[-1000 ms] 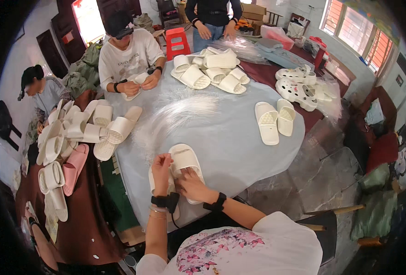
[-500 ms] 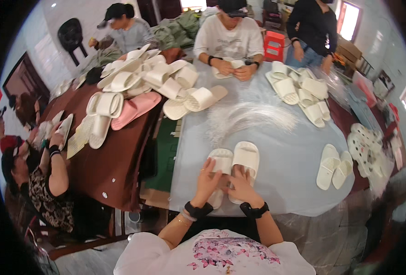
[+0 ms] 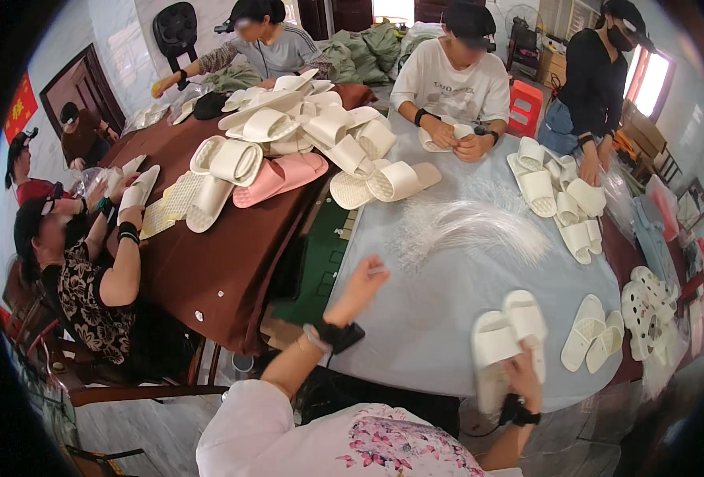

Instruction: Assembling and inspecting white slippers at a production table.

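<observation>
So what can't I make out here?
All in the head view:
Left hand: too blurred to tell whether it holds anything thin.
Right hand: its exact grip is blurred and partly hidden by the white slippers.
Slipper pile: lower pairs hidden by upper ones.
White flecks on the brown table: too small to identify.

Pale grey-covered table (image 3: 423, 326) mid-room. Left of table: brown-clothed table (image 3: 233, 246); farther left, pale glossy wall (image 3: 125, 48), dark-framed doorway (image 3: 81, 119). Behind table: red stool (image 3: 525, 107), bright opening (image 3: 394, 9). Behind and right of table: another bright opening (image 3: 650, 79). Left and nearer than table: grey-white marbled floor (image 3: 169, 425).
</observation>
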A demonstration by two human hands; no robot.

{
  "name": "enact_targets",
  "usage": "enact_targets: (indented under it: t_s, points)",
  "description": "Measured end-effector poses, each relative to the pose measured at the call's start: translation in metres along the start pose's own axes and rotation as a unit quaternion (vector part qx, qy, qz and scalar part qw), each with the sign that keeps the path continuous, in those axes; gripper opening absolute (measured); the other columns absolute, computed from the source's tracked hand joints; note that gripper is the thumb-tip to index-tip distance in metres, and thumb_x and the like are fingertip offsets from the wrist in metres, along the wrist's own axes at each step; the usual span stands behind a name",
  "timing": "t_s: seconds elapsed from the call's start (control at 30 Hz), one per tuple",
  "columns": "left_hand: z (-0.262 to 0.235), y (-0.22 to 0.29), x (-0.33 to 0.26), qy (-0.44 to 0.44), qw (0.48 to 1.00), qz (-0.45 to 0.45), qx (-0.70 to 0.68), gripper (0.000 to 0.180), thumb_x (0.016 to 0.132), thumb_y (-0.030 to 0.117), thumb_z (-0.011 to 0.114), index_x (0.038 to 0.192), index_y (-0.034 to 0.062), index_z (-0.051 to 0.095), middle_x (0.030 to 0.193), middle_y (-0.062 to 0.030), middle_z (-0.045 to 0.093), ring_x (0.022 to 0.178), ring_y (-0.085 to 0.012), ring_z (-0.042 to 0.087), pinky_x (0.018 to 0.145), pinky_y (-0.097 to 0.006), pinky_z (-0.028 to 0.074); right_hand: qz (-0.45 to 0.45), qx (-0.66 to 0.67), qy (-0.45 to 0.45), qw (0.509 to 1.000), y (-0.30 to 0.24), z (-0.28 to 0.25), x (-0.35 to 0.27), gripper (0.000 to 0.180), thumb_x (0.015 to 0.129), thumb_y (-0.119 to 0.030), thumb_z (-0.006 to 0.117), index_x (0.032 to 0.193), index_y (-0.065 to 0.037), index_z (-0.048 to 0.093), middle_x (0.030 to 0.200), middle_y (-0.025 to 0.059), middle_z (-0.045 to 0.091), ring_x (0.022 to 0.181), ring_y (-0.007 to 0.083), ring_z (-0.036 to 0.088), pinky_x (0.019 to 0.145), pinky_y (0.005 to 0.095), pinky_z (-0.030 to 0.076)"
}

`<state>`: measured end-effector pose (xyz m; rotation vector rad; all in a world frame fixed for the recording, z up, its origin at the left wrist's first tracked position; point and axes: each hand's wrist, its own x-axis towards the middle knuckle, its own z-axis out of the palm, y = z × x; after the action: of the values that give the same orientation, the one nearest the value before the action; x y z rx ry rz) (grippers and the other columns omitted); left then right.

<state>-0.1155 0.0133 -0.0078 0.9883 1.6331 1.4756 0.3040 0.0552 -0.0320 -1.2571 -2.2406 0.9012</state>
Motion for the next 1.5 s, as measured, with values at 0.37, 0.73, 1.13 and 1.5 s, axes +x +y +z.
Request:
enact_targets:
  t_s: [0.37, 0.73, 1.13, 1.5]
  points:
    - [-0.057, 0.066, 0.207, 0.134, 0.980, -0.060, -0.132, 0.054, 0.069, 0.015, 0.064, 0.114, -0.0062, 0.042, 0.095, -0.0185, 0.059, 0.090, -0.0241, 0.059, 0.072, -0.036, 0.048, 0.223, -0.215, 0.142, 0.940, 0.092, -0.062, 0.019, 0.037, 0.088, -0.027, 0.042, 0.118, -0.006, 0.044, 0.135, 0.0221, 0.028, 0.129, 0.0370, 0.020, 0.100, 0.0576, 0.012]
    - [-0.091, 0.001, 0.302, 0.091, 0.975, -0.099, 0.177, 0.057, 0.069, 0.040, 0.070, 0.108, 0.0010, 0.054, 0.088, -0.0172, 0.063, 0.082, -0.0257, 0.061, 0.071, -0.035, 0.050, 0.201, -0.202, 0.137, 0.949, 0.071, -0.056, 0.023, 0.039, 0.085, -0.029, 0.044, 0.115, -0.004, 0.046, 0.133, 0.0248, 0.030, 0.128, 0.0382, 0.020, 0.098, 0.0620, 0.012]
    - [-0.032, 0.058, 0.218, 0.200, 0.937, 0.125, -0.259, 0.036, 0.071, 0.013, 0.067, 0.095, -0.0055, 0.048, 0.086, -0.0123, 0.058, 0.076, -0.0221, 0.059, 0.066, -0.032, 0.048, 0.191, -0.167, 0.197, 0.947, 0.087, -0.050, 0.019, 0.038, 0.081, -0.033, 0.052, 0.109, -0.008, 0.054, 0.132, 0.0255, 0.030, 0.127, 0.0381, 0.023, 0.098, 0.0623, 0.010]
    - [-0.007, 0.038, -0.074, -0.226, 0.962, -0.091, -0.125, 0.046, 0.078, 0.020, 0.063, 0.115, -0.0019, 0.046, 0.104, -0.0091, 0.057, 0.094, -0.0150, 0.055, 0.082, -0.028, 0.044, 0.065, 0.007, 0.441, 0.895, 0.029, -0.027, -0.010, 0.028, 0.081, -0.016, 0.057, 0.105, -0.003, 0.056, 0.114, 0.0179, 0.053, 0.110, 0.0312, 0.047, 0.096, 0.0408, 0.033]
